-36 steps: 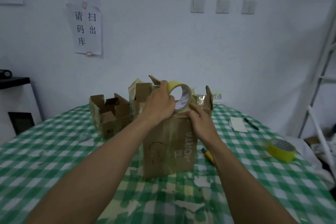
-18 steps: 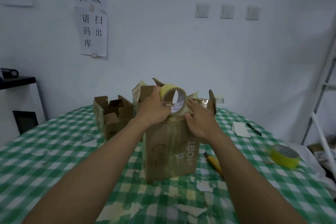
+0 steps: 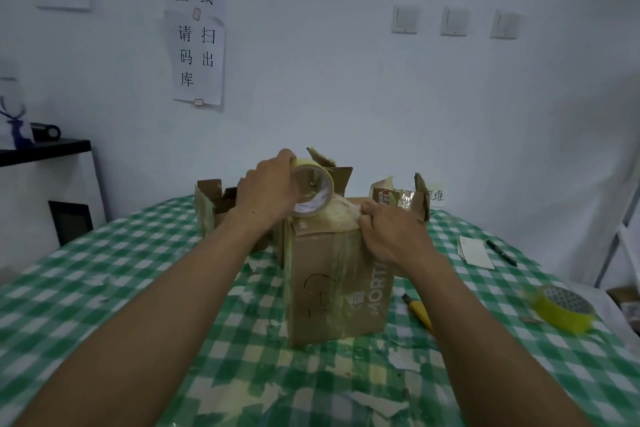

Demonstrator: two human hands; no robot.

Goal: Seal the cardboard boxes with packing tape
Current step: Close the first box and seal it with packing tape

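A tall brown cardboard box [image 3: 341, 284] stands upright in the middle of the green checked table [image 3: 104, 288]. My left hand [image 3: 268, 191] grips a roll of yellowish packing tape [image 3: 313, 191] above the box's top left corner. A strip of tape [image 3: 341, 215] runs from the roll across the box top. My right hand [image 3: 389, 230] rests on the top right edge of the box, its fingers curled over the tape there.
Open cardboard boxes stand behind: one at the left [image 3: 214, 204], one at the back [image 3: 337, 173], one at the right [image 3: 403, 198]. A yellow-handled cutter [image 3: 419, 312] lies right of the box, a second yellow tape roll [image 3: 561, 308] farther right. A paper slip [image 3: 474, 251] and pen [image 3: 501, 252] lie beyond. Torn tape scraps litter the front.
My left hand has pulled the roll to the left, drawing tape across the box top. My right hand has slid to the box's right top edge. The view has tilted up slightly.
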